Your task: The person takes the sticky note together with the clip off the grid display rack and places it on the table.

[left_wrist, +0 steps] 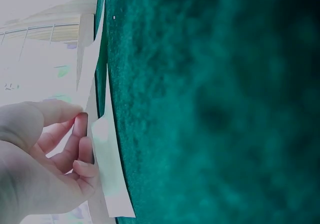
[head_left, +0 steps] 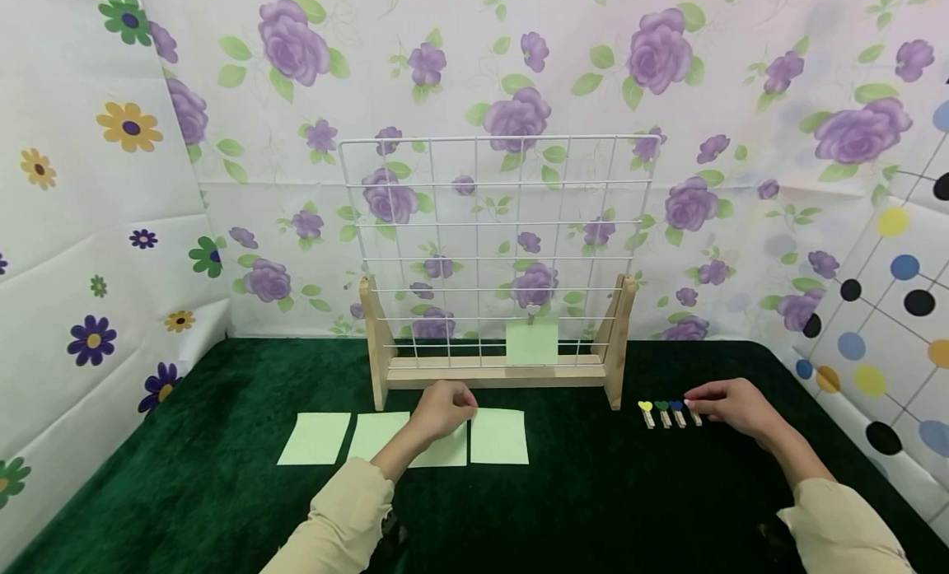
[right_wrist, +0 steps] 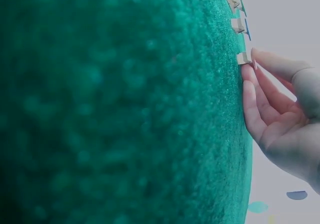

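Observation:
My left hand pinches the upper left corner of the rightmost pale green paper sheet. In the left wrist view, that sheet rises from the cloth at my thumb and fingertip. More pale green sheets lie in a row to its left, one partly behind the left wrist. Over on the right, my right hand pinches the heart-topped end of a small wooden clothespin, whose wooden end also shows in the right wrist view. Beside it lie clothespins with blue, green and yellow hearts.
Behind the sheets stands a white wire grid in a wooden stand. One pale green sheet hangs on it from a clothespin. Dark green cloth covers the table, with flowered sheeting around it.

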A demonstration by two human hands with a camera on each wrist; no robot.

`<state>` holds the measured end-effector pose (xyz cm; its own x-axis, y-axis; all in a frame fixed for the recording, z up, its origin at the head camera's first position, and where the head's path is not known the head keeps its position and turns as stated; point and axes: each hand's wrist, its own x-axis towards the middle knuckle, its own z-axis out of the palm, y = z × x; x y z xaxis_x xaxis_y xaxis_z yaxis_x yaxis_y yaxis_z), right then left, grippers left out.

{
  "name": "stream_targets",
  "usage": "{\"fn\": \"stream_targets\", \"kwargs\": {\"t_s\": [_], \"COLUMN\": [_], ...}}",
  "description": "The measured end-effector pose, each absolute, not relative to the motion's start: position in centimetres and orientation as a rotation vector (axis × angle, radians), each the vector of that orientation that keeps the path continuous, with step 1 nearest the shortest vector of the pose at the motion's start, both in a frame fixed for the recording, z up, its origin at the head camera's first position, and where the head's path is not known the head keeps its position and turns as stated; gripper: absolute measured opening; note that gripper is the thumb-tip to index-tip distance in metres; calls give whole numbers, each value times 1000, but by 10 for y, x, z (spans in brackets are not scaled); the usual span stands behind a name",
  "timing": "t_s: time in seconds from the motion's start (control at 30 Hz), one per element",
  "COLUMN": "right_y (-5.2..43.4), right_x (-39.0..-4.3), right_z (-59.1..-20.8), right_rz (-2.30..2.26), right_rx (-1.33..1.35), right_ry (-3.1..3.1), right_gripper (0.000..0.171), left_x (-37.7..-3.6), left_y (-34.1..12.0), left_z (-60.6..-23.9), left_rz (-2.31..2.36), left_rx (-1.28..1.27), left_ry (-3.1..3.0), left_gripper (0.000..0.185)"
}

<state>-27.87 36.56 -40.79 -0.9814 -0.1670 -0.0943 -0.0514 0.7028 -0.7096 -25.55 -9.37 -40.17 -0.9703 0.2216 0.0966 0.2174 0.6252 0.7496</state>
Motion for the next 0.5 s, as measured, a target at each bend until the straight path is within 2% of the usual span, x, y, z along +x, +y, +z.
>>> {"fn": "stream_targets", "kwargs": {"t_s": [0.5], "right_y": [363], "right_x": [-277], "right_z": [-406], "right_rz": [-1198], "right_rx": [-163], "right_ry": [2753], "right_gripper": [41], "left_x": [-253], "left_y": [-93], "left_z": [-401], "left_rz": [1228], "left_rx": [458], "left_ry": [2897], "left_gripper": [7]}}
